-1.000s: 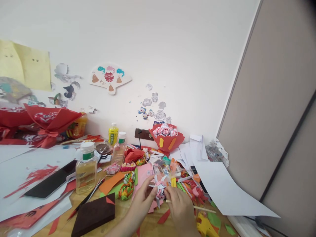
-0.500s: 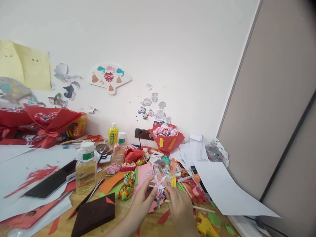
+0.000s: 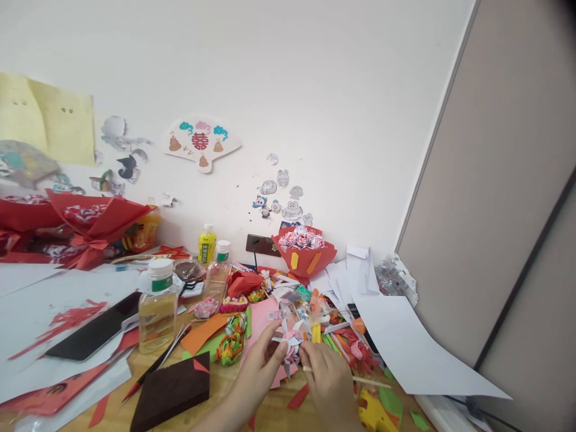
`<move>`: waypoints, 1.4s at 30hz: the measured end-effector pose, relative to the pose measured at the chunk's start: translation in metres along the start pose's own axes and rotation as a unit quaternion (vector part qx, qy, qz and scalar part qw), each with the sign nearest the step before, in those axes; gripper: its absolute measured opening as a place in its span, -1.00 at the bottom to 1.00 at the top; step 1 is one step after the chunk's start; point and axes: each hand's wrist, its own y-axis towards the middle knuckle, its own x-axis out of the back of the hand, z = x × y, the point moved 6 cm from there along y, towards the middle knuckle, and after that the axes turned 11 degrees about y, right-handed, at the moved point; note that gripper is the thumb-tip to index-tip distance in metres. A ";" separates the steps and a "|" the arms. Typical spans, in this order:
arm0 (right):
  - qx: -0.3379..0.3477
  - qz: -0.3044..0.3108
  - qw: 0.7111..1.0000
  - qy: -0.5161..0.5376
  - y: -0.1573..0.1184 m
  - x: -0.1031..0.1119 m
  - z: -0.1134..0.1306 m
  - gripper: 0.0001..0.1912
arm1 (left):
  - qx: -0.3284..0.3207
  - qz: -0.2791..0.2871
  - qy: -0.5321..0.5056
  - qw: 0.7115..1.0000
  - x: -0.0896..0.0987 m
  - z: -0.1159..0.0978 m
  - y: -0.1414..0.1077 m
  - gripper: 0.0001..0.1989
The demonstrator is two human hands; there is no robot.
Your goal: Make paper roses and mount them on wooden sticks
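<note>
My left hand (image 3: 260, 365) pinches a pink and white paper flower (image 3: 292, 343) made of folded strips, with thumb and fingers closed on its left side. My right hand (image 3: 327, 375) is closed at the flower's right side, its fingertips on the paper. A thin pale stick (image 3: 373, 381) passes through the right hand's fingers and sticks out to the right. Beneath the flower lie pink paper sheets (image 3: 261, 321). A yellow glue gun (image 3: 374, 413) rests just right of my right hand. Green and orange woven paper balls (image 3: 230, 348) lie left of my left hand.
A bottle (image 3: 157, 309), a dark brown box (image 3: 171, 393) and a black tablet (image 3: 96, 329) stand or lie on the left. Red-wrapped bouquets (image 3: 92, 225) are at the back left, another bouquet (image 3: 303, 255) by the wall. White paper (image 3: 418, 345) covers the right side.
My right fingers have shifted slightly at the flower, and the stick's near end has moved a little. Both hands stay on the flower.
</note>
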 end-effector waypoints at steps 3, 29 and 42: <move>0.011 -0.003 1.000 -0.005 0.002 0.001 0.002 -0.67 | -0.002 0.003 0.007 1.000 0.000 0.001 0.000 -0.52; 0.051 -0.032 0.994 -0.090 0.000 0.001 0.011 -0.72 | -0.013 -0.005 0.033 0.999 -0.003 0.010 0.000 -0.53; 0.041 -0.031 0.998 -0.038 -0.003 0.001 0.008 -0.74 | 0.029 -0.021 -0.072 0.997 0.000 0.005 0.002 -0.40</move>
